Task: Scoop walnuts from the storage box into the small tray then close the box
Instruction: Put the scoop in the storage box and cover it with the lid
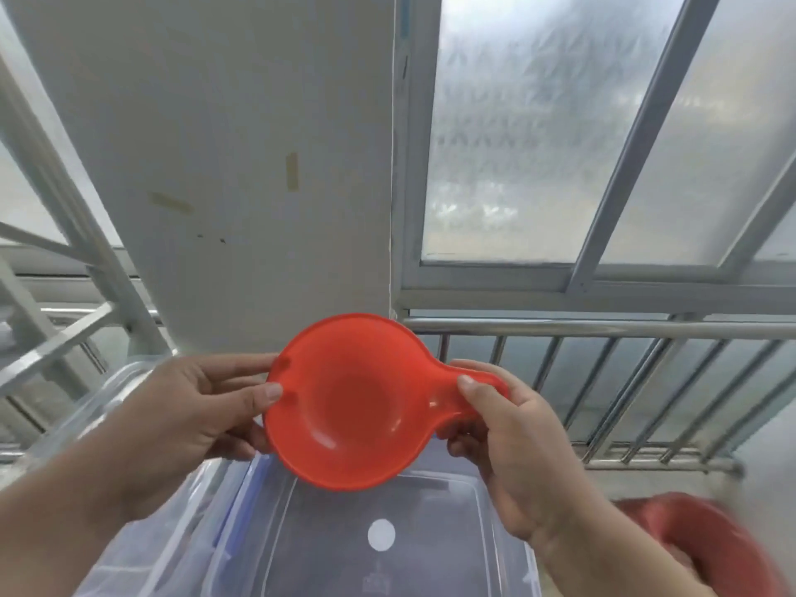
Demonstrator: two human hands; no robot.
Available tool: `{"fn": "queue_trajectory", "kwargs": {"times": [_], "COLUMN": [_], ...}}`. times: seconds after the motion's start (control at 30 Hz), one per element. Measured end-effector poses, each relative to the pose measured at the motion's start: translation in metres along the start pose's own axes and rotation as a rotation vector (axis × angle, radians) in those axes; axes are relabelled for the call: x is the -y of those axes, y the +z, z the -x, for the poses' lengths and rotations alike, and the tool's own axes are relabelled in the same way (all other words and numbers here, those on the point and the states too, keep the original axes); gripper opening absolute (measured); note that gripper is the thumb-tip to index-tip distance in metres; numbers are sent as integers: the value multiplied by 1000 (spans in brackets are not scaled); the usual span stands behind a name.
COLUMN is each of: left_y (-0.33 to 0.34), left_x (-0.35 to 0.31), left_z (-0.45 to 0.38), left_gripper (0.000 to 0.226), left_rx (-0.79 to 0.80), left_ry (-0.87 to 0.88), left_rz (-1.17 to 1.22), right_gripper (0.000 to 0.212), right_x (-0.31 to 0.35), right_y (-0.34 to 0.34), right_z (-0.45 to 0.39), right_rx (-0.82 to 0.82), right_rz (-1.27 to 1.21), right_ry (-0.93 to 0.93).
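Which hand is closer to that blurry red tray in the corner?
Right. The right hand grips the scoop handle, just above the red tray; the left hand holds the scoop's far rim.

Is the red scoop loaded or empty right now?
Empty: the red scoop shows a bare bowl, held by left hand and right hand.

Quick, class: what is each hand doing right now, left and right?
Left hand: grips the bowl rim of the red scoop, thumb on top.
Right hand: grips the scoop's handle.
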State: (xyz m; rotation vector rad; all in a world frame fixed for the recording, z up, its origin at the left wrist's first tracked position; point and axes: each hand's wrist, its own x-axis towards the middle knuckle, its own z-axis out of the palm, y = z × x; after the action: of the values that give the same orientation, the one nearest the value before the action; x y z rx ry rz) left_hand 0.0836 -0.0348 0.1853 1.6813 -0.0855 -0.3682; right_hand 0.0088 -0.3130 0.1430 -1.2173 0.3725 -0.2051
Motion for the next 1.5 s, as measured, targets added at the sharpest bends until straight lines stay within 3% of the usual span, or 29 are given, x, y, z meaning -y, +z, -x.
{"fn": "queue_trajectory", "kwargs": {"times": [0.07,0.17,0.23,0.43,0.7,0.8,0.9,1.07,1.27,1.37,1.5], "left_y": [-7,-21,-30,-50,-50,-40,-30,-10,20,30,36], "left_x": [-19,-45,-58,-67,-42,-30,-16,33,109,136,155], "left_z": [24,60,76,80,55,47,42,19,-8,-21,-33], "left_gripper": [49,90,95,27,28,26,27,28,18,24,17], "left_rx": [-38,-15,6,-19,-2,-36,-83,-102,-84,-36,44], "left_ry": [-33,-92,-120,-84,-87,-71,-74,-175,-338,-412,-513], "left_rz": [53,123,156,157,89,66,41,-76,-294,-402,-458], "right_gripper": [20,22,22,23,19,19,35,47,54,57,66], "right_x": [20,41,51,58,34,20,12,-28,-109,-135,-157], "right_y": [7,20,30,57,68,55,41,20,-5,-16,-25], "right_z": [22,53,68,87,82,74,67,43,14,2,-14], "right_rx": [-43,-69,-78,-191,-318,-280,-180,-18,-45,-10,43], "right_rz": [-35,-66,-50,153,386,571,795,864,911,965,1069], "right_ry": [-24,-36,-46,-106,-204,-271,-308,-70,254,331,361]}}
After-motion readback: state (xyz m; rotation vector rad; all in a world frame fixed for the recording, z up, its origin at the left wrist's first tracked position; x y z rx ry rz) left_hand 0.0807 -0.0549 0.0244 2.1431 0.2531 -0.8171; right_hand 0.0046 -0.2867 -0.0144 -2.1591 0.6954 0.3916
